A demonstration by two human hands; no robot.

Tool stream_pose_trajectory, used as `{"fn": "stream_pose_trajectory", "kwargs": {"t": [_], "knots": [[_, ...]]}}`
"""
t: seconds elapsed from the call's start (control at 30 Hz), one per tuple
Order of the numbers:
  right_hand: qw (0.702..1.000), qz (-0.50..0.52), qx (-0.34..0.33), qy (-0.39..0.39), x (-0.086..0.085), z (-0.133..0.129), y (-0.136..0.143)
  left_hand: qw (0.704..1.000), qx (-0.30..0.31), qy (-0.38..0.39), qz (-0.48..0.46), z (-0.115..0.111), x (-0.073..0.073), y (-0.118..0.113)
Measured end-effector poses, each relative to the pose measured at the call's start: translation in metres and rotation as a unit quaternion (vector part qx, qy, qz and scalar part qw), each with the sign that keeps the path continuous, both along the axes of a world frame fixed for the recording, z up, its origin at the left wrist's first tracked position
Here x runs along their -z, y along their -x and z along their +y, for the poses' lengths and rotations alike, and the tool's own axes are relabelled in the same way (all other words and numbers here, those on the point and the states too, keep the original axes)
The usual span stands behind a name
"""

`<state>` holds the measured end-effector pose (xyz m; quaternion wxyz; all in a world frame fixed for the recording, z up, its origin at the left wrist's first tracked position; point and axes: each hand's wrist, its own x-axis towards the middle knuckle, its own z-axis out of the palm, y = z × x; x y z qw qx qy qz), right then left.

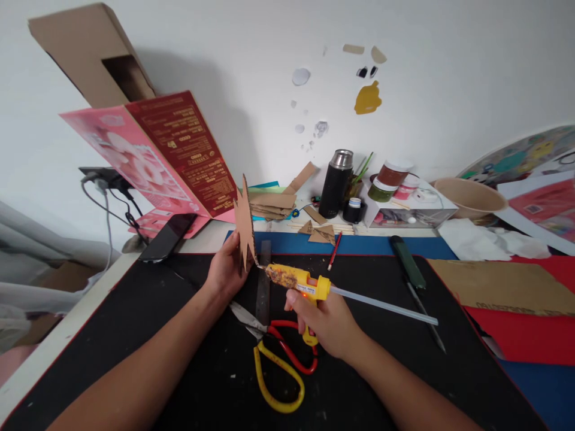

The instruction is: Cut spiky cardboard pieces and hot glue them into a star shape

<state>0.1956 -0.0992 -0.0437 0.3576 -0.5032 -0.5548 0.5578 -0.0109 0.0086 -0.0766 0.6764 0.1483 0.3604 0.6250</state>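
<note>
My left hand (227,269) holds a spiky cut piece of cardboard (245,224) upright, its edge facing me. In my right hand (326,320) is a yellow glue gun (291,279), with a long clear glue stick (386,304) sticking out of its back. The gun's nozzle is at the lower right edge of the cardboard, and its body is smeared with brown residue. Below both hands lie open scissors (281,374) with one red and one yellow handle. A metal ruler (263,287) rests on the black mat behind the scissors.
A phone (168,237) lies at the left beside a pink and red box (175,155). Cardboard scraps (274,203), a black thermos (336,184) and paint jars (393,173) stand along the wall. On the right are a green cutter (408,261), a pen (426,314) and brown cardboard (503,287).
</note>
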Motion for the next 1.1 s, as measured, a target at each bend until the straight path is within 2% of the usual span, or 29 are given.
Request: {"fn": "stream_pose_trajectory", "kwargs": {"t": [0.27,0.6,0.8,0.97,1.1], "knots": [[1.0,0.013,0.004,-0.005,0.002,0.001,0.001,1.0,-0.003,-0.006,0.005,0.002,0.006,0.001],[1.0,0.015,0.009,-0.003,0.002,0.002,0.0,1.0,-0.007,0.003,-0.003,0.001,0.002,-0.001],[0.996,0.027,0.08,-0.031,0.006,0.01,-0.006,0.999,-0.004,0.012,-0.032,0.001,-0.004,0.002],[0.989,0.027,0.142,-0.02,0.014,0.018,-0.008,0.999,-0.006,0.039,-0.032,-0.001,-0.011,0.0],[0.988,0.034,0.148,-0.024,0.022,0.022,-0.006,0.997,-0.017,0.062,-0.03,-0.003,-0.016,-0.003]]}}
